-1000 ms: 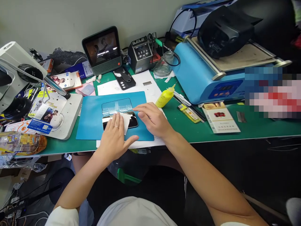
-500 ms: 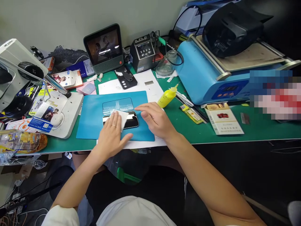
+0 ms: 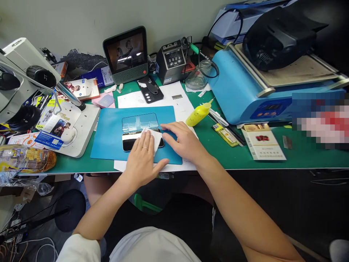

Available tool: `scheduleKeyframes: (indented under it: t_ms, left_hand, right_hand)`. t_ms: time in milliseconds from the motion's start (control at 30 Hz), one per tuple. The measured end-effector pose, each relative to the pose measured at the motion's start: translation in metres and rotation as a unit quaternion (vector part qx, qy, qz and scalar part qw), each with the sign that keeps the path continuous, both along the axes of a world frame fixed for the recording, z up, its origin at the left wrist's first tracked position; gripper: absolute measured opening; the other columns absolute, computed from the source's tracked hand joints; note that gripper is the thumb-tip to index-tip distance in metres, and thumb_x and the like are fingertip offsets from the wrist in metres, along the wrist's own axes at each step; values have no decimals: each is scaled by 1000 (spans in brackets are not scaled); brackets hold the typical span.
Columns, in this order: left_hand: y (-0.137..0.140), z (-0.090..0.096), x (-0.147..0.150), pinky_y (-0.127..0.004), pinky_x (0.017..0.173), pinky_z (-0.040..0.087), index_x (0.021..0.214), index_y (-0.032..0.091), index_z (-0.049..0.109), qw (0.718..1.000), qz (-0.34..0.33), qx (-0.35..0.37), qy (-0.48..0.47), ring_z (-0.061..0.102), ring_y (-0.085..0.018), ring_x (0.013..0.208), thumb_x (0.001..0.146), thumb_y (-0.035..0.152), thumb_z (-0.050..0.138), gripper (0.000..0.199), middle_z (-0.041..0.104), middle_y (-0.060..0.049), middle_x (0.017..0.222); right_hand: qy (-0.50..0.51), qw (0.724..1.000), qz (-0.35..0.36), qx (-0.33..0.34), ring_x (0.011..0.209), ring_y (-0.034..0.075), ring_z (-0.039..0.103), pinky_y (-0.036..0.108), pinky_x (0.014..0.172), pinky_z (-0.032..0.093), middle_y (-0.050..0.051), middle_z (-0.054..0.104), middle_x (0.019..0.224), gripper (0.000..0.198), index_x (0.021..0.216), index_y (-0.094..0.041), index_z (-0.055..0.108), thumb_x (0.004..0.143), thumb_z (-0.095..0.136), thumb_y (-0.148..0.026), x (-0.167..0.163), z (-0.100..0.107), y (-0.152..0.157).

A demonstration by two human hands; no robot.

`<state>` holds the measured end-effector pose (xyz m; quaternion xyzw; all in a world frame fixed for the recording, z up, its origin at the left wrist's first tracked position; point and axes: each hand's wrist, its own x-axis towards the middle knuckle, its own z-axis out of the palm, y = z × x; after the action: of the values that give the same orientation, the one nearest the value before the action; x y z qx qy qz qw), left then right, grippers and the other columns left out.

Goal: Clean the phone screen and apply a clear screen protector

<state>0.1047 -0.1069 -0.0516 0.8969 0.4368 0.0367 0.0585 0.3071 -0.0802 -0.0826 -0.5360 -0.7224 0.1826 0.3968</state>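
A phone with a dark glossy face lies flat on a blue mat. My left hand, a ring on one finger, rests with straight fingers on a white wipe, pressing it against the phone's face. The wipe and fingers hide the middle of the phone. Just beyond it, a clear phone-shaped sheet with a dark outline lies on the mat. At the phone's right end is my right hand, its fingers curved and thumb apart, with nothing visible in it; whether it touches the phone I cannot tell.
A yellow squeeze bottle lies right of my right hand. White paper extends under the mat. Behind stand a screen device and a soldering station. A microscope stand is left, a blue machine right.
My left hand has slid the wipe rightward along the phone, uncovering its left part. My right hand stays by the right end. The whole view has shifted slightly.
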Motion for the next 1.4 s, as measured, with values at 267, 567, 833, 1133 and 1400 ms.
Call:
scheduleKeyframes:
  t_ms: [267, 567, 833, 1133, 1400]
  left_hand:
    - [11, 2, -19, -54, 130, 22, 159, -7, 27, 998, 52, 9, 23, 12, -38, 161, 103, 72, 25, 97, 19, -30, 170]
    - [9, -1, 1, -51, 131, 21, 159, -4, 31, 1000, 18, 9, 3, 14, -36, 162, 103, 73, 25, 96, 21, -27, 170]
    - [5, 0, -58, -58, 127, 26, 162, -4, 23, 992, 127, 22, 4, 16, -38, 161, 104, 71, 22, 95, 19, -30, 170]
    - [-12, 0, -45, -56, 129, 24, 162, -2, 23, 997, 78, 21, 21, 14, -37, 161, 105, 67, 30, 90, 20, -27, 171]
    - [-25, 2, -48, -58, 127, 26, 163, -2, 21, 997, 75, 20, 29, 13, -38, 161, 104, 68, 30, 91, 18, -28, 171]
  right_hand:
    - [-75, 992, 80, -57, 130, 37, 53, 61, 111, 44, 13, 61, 145, 75, 157, -24, 43, 89, 68, -44, 3, 2, -4]
    - [-72, 992, 81, -63, 132, 39, 53, 63, 111, 44, 13, 61, 146, 78, 160, -28, 38, 90, 67, -46, 6, -1, -4]
    - [-88, 990, 78, -73, 135, 39, 50, 64, 111, 44, 12, 58, 150, 78, 161, -29, 35, 92, 65, -50, 4, 4, -5]
    - [-85, 990, 82, -80, 133, 39, 51, 63, 110, 45, 12, 59, 149, 78, 161, -28, 35, 92, 65, -49, 4, 5, -5]
    - [-84, 991, 80, -65, 132, 39, 51, 64, 110, 44, 13, 58, 150, 76, 160, -28, 38, 92, 65, -48, 3, 5, -6]
